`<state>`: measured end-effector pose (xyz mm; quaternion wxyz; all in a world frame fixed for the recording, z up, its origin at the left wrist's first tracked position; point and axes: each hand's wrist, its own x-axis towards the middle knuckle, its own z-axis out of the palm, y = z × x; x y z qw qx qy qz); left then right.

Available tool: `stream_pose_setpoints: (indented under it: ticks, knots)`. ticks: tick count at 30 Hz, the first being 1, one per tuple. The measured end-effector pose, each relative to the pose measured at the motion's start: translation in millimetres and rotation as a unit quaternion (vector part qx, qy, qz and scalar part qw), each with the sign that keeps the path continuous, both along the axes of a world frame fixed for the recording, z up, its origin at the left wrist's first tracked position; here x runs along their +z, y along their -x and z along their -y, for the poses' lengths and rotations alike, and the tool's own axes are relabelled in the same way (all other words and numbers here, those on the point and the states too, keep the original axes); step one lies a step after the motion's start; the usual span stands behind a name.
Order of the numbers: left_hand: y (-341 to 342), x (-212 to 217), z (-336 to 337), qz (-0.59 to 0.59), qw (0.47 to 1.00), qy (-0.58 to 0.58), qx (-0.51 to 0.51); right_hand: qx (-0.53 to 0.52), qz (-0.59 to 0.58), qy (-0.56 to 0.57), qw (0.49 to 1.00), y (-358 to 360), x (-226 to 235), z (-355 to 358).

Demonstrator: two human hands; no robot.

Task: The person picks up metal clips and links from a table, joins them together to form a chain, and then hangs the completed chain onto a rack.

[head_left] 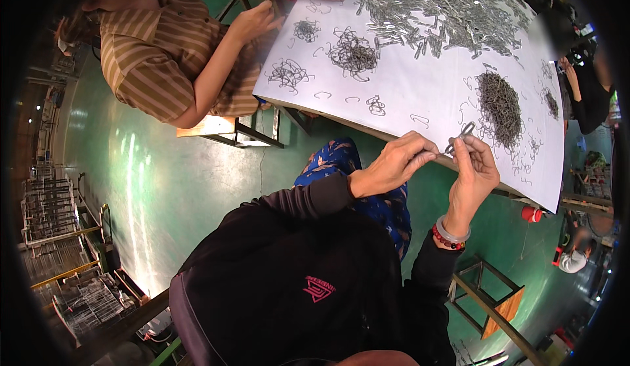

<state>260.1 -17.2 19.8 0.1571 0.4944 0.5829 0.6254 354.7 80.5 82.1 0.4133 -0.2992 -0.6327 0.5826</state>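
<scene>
With wire hooks [500,107] heaped on the table [426,84] towards its near right corner, my right hand [474,174] pinches a metal clip [467,129] above the near edge, my left hand's [392,164] thumb and forefinger together beside it, on what I cannot tell.

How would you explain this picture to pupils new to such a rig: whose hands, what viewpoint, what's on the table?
There is no machine: a person works with two bare hands. The picture comes from a wide fisheye camera worn on the head, looking down, so straight edges bend. The white table bears a broad heap of flat metal pieces and smaller piles of bent wire. The right hand has a small metal piece in its grip; the left hand is close beside it, its own hold unclear. A co-worker in stripes is at the table's left.
</scene>
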Motion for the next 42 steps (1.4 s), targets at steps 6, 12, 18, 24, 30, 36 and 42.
stream_pose_setpoints:
  ticks: [6,12,18,24,30,36,42]
  knots:
    - [47.8,-12.5,-4.7,-0.116,0.985,0.052,0.115,-0.025,0.018,-0.001,1.000,-7.7,3.6,2.5]
    - [185.7,-78.6,-12.7,-0.414,0.868,0.224,0.161,0.011,0.019,0.011,1.000,-9.9,4.5,-9.7]
    - [201.4,-63.0,-19.8,-0.455,0.858,0.176,0.159,0.031,-0.038,0.025,0.999,-7.0,-6.2,-22.6]
    - [218.1,-41.5,-29.0,-0.353,0.882,0.171,0.260,0.014,0.036,-0.006,0.999,-13.8,-3.4,-15.9]
    - [129.8,17.3,-40.8,0.007,0.987,0.154,0.050,-0.012,0.014,0.019,1.000,-21.3,-23.0,-0.2]
    - [35.7,49.7,-21.3,0.176,0.970,0.104,-0.128,0.011,-0.014,0.046,0.999,-17.6,-37.7,8.5]
    - [18.7,34.8,-22.3,0.050,0.995,0.068,-0.059,-0.038,0.045,-0.019,0.998,-12.9,-38.8,13.7]
